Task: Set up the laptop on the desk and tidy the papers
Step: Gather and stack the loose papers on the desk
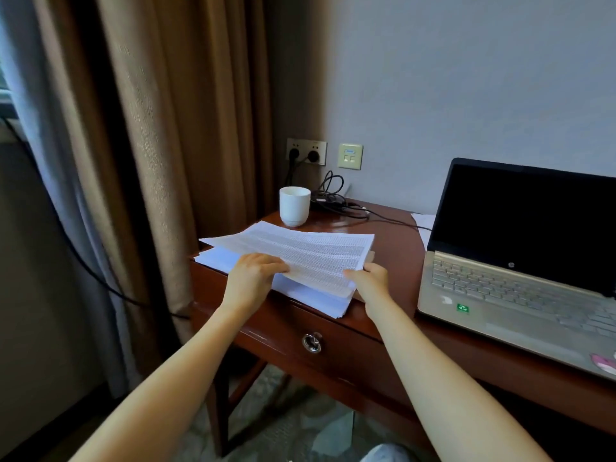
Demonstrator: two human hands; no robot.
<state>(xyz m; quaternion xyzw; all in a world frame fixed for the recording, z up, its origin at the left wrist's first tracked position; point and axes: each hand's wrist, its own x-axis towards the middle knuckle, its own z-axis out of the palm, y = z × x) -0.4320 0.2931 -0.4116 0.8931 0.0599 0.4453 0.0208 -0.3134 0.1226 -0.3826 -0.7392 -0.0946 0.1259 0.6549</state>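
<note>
Between both hands, thick sheaf of printed white papers (300, 258) lifted off lower sheets, left hand (253, 278) and right hand (370, 281) gripping its near edge, open gold laptop (520, 275) right of the right hand.

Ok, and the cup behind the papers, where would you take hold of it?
Probably by its side wall near the rim, reaching over the papers from the front: the cup stands upright, no handle shows, cables lie close on its right, the curtain on its left.

A white cup (294, 205) stands at centre frame beside tangled black cables (336, 201), below a double wall socket (306, 151) and a data port (350, 156). Brown curtains (160, 128) fill the left, patterned carpet (283, 421) the bottom.
</note>
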